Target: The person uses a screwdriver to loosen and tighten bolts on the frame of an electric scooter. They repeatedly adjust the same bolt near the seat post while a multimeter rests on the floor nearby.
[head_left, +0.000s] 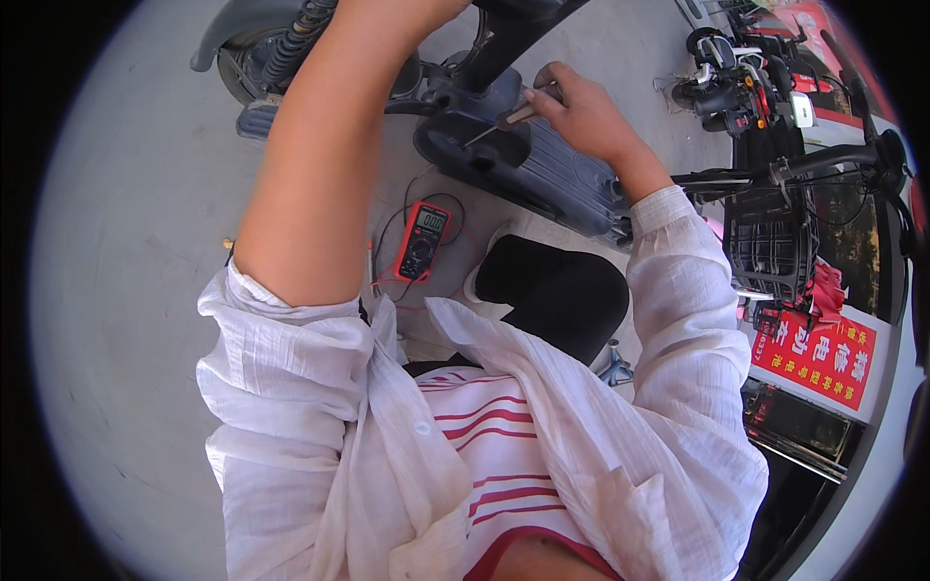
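My left hand [436, 10] reaches up over the dark scooter frame [489, 53] and is cut off by the top edge, its fingers hidden. My right hand [579, 108] is closed on a tool [518, 115] with a thin metal shaft, which points down-left into the recess of the scooter's grey footboard [552, 184]. A red multimeter [421, 242] with black and red leads lies on the ground below the footboard, between my forearms. A shock absorber [291, 48] and a wheel show beside my left forearm.
Parked two-wheelers [736, 82] stand at the upper right. A handlebar [833, 160] and black basket [765, 247] are right of my arm, beside a red-and-white sign [809, 353]. My bent black-clad leg [572, 290] is below the footboard, near a metal tool [615, 363] on the pavement [136, 290].
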`<state>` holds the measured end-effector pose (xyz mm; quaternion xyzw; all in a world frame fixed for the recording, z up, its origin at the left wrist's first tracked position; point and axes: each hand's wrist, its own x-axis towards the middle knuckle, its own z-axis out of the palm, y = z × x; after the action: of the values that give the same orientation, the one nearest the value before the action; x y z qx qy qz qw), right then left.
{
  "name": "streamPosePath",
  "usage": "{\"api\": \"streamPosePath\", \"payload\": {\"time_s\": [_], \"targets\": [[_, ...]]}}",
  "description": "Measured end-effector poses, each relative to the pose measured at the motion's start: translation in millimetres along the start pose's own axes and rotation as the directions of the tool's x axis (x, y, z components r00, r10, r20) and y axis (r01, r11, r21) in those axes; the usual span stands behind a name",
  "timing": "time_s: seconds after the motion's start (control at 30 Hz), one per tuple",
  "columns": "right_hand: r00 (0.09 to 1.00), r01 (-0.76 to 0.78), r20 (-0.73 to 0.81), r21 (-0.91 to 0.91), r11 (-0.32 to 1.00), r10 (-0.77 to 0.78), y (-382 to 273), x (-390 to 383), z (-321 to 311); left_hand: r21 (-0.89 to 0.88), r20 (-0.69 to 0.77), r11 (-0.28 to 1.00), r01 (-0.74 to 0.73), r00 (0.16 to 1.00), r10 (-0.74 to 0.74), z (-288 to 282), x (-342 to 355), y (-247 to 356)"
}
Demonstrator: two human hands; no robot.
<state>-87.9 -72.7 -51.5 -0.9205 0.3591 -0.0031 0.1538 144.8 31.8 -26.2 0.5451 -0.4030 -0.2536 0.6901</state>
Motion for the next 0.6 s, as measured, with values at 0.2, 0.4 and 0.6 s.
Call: {"api": "streamPosePath", "payload": {"time_s": [0.2, 0.4, 0.6], "targets": [[0.997, -0.056, -0.049, -0.025, 0.998, 0.055, -1, -7, 4, -0.023, 0.022, 0.999, 0.036, 0.999, -0.036, 5, 5, -8], [0.986, -0.012, -0.164, 0.021, 1.000, 0.015, -1, -12, 13, -0.002, 0.047, 0.997, 0.080, 0.996, -0.080, 7, 7, -7], [0.967, -0.051, -0.235, 0.201, 0.978, 0.099, -10, -8, 29, 0.045, 0.033, 0.999, -0.007, 0.999, 0.006, 6, 3, -10]]}}
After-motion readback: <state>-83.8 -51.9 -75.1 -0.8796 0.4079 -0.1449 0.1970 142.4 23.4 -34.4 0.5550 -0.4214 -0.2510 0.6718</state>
